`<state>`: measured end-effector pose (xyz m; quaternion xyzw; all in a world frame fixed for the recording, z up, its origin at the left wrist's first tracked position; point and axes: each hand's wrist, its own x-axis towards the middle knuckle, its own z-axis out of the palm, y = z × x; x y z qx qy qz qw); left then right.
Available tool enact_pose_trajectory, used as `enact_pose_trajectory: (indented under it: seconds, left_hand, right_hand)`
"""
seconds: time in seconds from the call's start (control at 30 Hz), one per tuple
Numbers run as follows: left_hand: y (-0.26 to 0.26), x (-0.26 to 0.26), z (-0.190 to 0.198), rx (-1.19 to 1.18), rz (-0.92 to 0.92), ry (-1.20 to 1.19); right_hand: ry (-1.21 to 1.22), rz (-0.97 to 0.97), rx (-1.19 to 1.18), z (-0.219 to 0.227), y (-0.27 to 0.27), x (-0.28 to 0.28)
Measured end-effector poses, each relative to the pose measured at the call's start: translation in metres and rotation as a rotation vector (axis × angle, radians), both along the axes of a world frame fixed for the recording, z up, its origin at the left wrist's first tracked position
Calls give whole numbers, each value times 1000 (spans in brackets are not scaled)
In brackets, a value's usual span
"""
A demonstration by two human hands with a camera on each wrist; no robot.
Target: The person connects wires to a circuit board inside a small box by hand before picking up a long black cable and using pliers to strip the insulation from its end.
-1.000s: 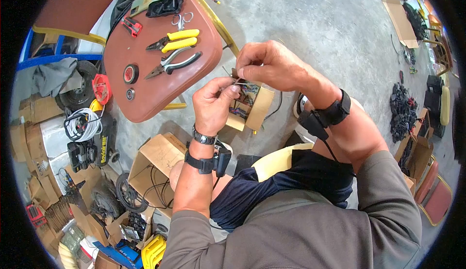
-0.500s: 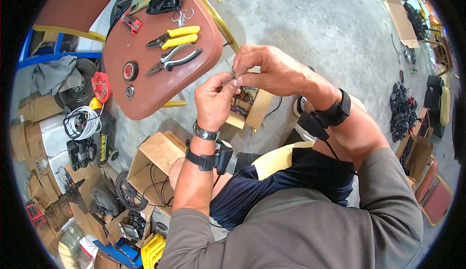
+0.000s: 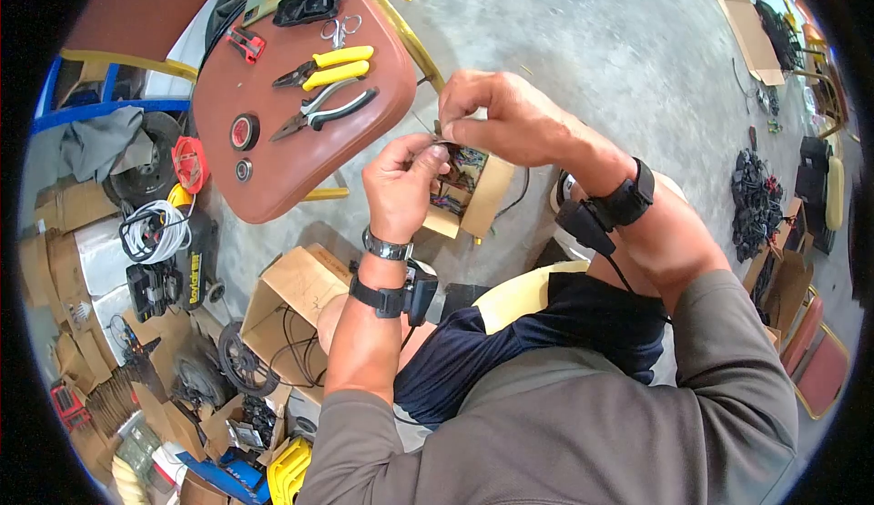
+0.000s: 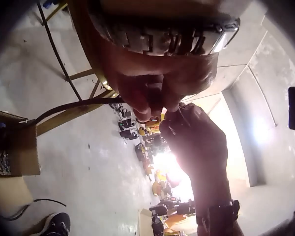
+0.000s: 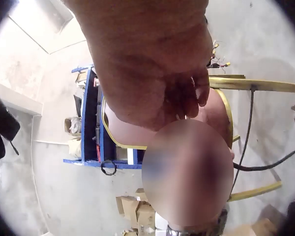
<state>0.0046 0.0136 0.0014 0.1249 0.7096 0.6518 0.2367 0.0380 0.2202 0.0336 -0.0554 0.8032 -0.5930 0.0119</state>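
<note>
Both hands meet in front of the person, above an open cardboard box (image 3: 487, 197) that holds many coloured wires. My left hand (image 3: 399, 186) pinches a black cable (image 4: 71, 104) between thumb and fingers. In the left wrist view the cable hangs from that hand in a curve toward a box. At the left fingertips, thin wire ends (image 3: 441, 142) stick out in the head view. Just above them is my right hand (image 3: 505, 121), thumb and forefinger pinched together at the wire. Its own fingers largely hide what lies between its fingertips.
Left of the hands, a brown chair seat (image 3: 319, 163) carries yellow-handled pliers (image 3: 337, 70), grey-and-black pliers (image 3: 326, 111), scissors (image 3: 340, 30) and a tape roll (image 3: 244, 132). Another cardboard box (image 3: 296, 291) stands by the left knee. Heaped black cables (image 3: 756, 195) lie at right.
The right hand came down to the left fingertips, then rose slightly away from them. The left hand has stayed nearly in place, still pinching the cable.
</note>
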Motion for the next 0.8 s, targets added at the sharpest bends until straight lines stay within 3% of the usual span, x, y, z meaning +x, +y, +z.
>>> enact_pose_trajectory:
  seconds: [0.07,0.2,0.33,0.53,0.73,0.8]
  left_hand:
    - [1,0,3,30,41,-80]
    - [-2,2,-2,23,-54,25]
    - [-2,7,-1,45,-95,38]
    - [-2,3,2,-1,-29,-7]
    - [1,2,0,4,16,-49]
    - [0,3,0,4,-10,-18]
  right_hand:
    - [21,40,13,3,-4,1]
    - [-103,-11,-60,0,1,-1]
    - [-34,0,145,-2,2,-6]
    - [-134,-68,-4,2,-1,-4]
    - [-42,77,6,0,-5,0]
    - [-68,30,-40,-4,-2,-2]
